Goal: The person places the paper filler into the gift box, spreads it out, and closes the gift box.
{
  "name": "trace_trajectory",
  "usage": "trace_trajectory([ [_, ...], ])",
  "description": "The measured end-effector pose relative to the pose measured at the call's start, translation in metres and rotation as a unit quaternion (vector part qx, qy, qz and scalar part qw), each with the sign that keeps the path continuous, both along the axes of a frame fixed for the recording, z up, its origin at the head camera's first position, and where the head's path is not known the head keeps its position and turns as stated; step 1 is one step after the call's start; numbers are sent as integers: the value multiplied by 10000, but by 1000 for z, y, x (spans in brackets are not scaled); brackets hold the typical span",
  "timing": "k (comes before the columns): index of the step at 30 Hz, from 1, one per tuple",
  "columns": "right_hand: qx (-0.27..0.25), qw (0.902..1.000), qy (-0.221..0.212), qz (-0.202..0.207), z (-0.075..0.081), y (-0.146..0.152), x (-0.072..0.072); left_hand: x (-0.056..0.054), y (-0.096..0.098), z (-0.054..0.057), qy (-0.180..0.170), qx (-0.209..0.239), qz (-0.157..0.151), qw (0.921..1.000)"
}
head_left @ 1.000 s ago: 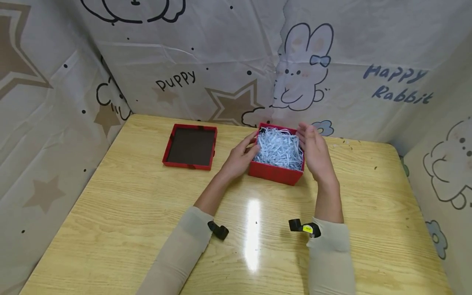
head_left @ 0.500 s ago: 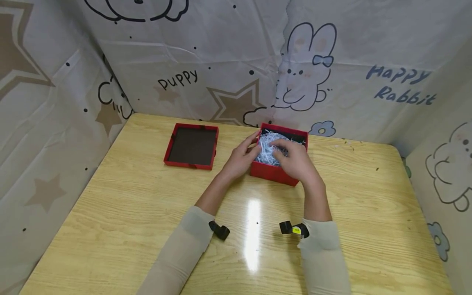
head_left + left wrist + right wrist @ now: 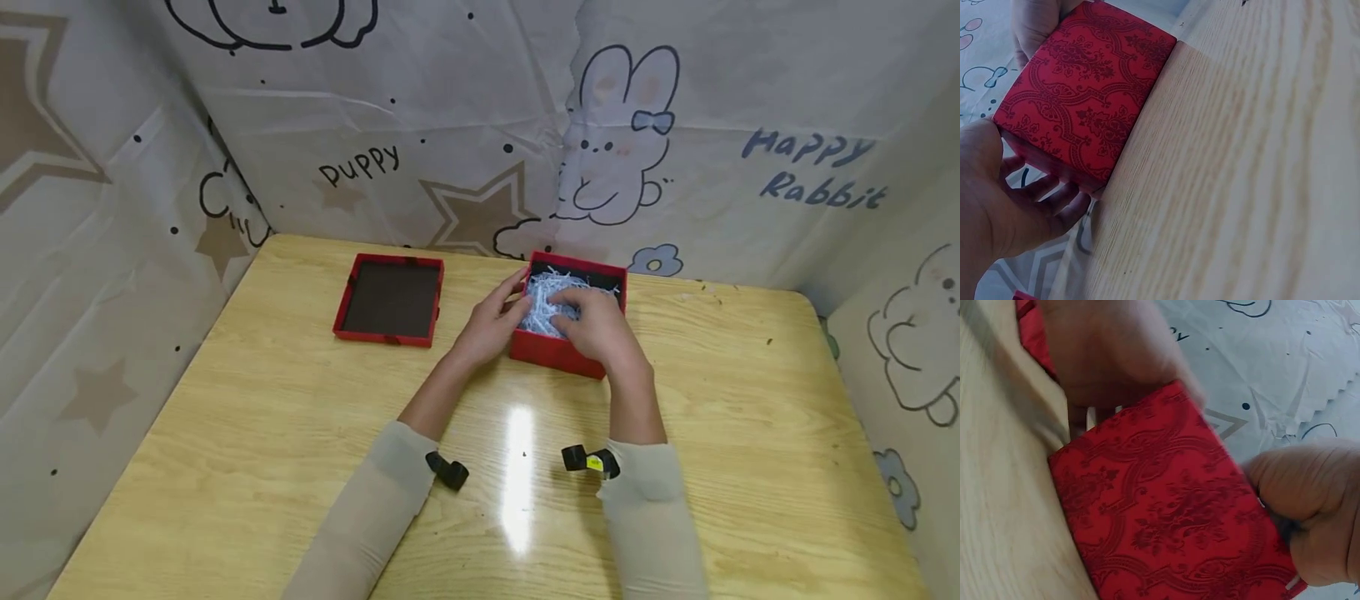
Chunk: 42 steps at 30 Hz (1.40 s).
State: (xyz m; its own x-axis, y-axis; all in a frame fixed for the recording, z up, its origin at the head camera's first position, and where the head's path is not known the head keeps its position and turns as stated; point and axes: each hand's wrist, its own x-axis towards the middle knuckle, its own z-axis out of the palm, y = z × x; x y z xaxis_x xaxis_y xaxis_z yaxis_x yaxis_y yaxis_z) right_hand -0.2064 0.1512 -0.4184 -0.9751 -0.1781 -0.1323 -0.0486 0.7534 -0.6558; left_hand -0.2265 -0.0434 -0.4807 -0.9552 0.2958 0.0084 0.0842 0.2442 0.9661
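A red box [image 3: 557, 354] with a dark damask pattern stands at the back of the table, filled with pale blue shredded paper [image 3: 542, 315]. My left hand [image 3: 483, 329] holds the box at its left side, thumb at the rim and fingers against the outer wall, as the left wrist view [image 3: 1007, 200] also has it. Over the box, my right hand [image 3: 600, 329] reaches in with curled fingers and pinches at the shredded paper; its fingertips are partly hidden among the strands. In the right wrist view, the near box wall [image 3: 1172, 506] hides the paper.
A shallow red box lid [image 3: 388, 297] with a dark inside lies upturned to the left of the box. Behind stands a printed cloth backdrop [image 3: 480, 125]. The wooden table [image 3: 300, 433] runs to the front, with a bright light reflection.
My right hand has moved left from the box's right side into the shredded paper, which now sits lower and toward the left, baring the dark back wall inside. The left hand stays put.
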Motion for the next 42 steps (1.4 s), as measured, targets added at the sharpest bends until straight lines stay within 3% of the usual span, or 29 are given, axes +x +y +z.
trace_trajectory([
  [6,-405,9977,508,-181,17,9,8,1,-2,3,-178,-118,54,9998],
  [9,-879,9905,994,-351,22,15,10,-1,-3,3,-184,-125,59,9997],
  [13,-1967,9676,1562,-240,19,20,8,-2,-3,3,-165,-111,78,9998],
  [17,-2859,9422,1745,-20,16,18,6,-1,-3,2,-245,-133,80,9996],
  [20,-2532,9505,1803,29,22,18,11,-1,-3,1,-217,-75,70,9997],
  [24,-995,9825,1566,-165,43,26,26,-1,-1,0,-58,51,8,10000],
  [26,-387,9895,1367,-266,51,33,32,-1,0,0,-4,82,6,10000],
  [28,-53,9904,1316,-423,54,39,35,-1,0,0,18,80,20,10000],
  [31,-260,9862,1511,-623,49,46,33,-1,0,-1,18,57,24,10000],
  [35,-1374,9738,1791,-293,32,43,22,-1,0,-2,-6,25,25,10000],
  [38,-2004,9660,1603,303,21,31,13,0,0,-1,-37,61,52,10000],
  [42,-1945,9732,1090,558,11,15,7,1,1,0,-104,99,31,9999],
])
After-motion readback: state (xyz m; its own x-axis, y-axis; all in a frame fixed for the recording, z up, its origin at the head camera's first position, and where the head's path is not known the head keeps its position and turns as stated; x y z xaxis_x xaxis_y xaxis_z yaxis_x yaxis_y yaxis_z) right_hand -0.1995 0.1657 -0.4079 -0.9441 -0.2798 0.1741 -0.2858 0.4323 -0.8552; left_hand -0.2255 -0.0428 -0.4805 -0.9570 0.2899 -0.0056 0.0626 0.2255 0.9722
